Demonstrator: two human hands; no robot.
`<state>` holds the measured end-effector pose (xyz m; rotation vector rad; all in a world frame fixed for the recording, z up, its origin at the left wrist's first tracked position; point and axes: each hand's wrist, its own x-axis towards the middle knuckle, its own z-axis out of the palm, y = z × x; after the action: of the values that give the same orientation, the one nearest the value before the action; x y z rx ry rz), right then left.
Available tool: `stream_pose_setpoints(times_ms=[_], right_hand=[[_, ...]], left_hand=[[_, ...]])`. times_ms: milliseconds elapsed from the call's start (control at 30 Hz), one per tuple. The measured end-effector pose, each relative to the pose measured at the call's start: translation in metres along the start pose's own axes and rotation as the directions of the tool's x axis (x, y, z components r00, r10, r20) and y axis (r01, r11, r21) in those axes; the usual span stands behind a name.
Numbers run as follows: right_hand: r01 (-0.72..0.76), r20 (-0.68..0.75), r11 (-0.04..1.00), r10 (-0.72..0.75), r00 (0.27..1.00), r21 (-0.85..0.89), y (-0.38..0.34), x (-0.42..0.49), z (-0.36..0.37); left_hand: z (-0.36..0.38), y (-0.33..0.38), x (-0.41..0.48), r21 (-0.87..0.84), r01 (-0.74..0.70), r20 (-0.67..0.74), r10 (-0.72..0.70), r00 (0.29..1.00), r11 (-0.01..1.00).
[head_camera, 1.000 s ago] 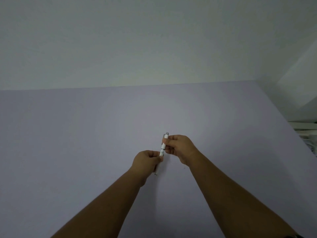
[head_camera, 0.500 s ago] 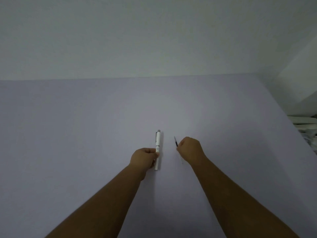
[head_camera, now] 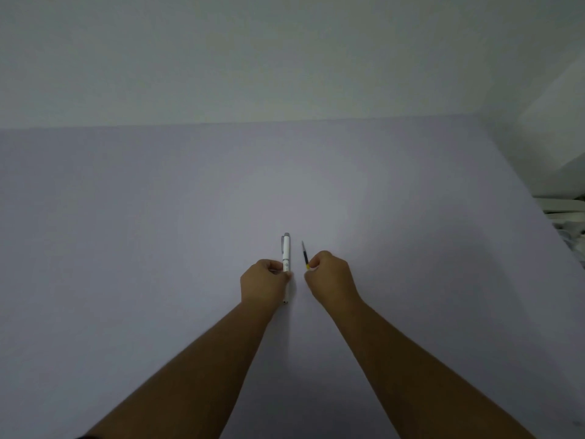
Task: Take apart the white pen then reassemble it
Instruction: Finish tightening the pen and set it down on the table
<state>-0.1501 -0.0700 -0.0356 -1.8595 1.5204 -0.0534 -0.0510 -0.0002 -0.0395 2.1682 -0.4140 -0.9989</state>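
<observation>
The white pen barrel (head_camera: 286, 254), with a grey clip and cap end pointing away from me, lies lengthwise over the lilac table (head_camera: 158, 217). My left hand (head_camera: 264, 285) is closed around its lower half, and its open end sticks out below my fist. My right hand (head_camera: 330, 278) pinches the thin dark refill (head_camera: 304, 255) near a yellow band, tip pointing away. Barrel and refill are apart, side by side, a small gap between them.
A pale wall rises behind the table's far edge. At the right edge of the table stands white furniture with some pale clutter (head_camera: 566, 217).
A second ago both hands held the pen together. The refill has come out; the hands moved apart, and the refill now shows more of its length than half a second ago.
</observation>
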Motion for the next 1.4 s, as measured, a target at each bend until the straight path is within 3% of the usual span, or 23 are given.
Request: stream_pose_setpoints(times_ms=[467,1400], right_hand=[[-0.055,0.037,0.992,0.051,0.998,0.115,-0.004,-0.002,0.008],[-0.03,0.034,0.995,0.026,0.999,0.095,0.001,-0.004,0.012]], left_hand=[[0.002,-0.002,0.006,0.021,0.031,-0.024,-0.03,0.999,0.999],[-0.005,-0.001,0.002,-0.04,0.035,0.024,-0.034,0.999,0.999]])
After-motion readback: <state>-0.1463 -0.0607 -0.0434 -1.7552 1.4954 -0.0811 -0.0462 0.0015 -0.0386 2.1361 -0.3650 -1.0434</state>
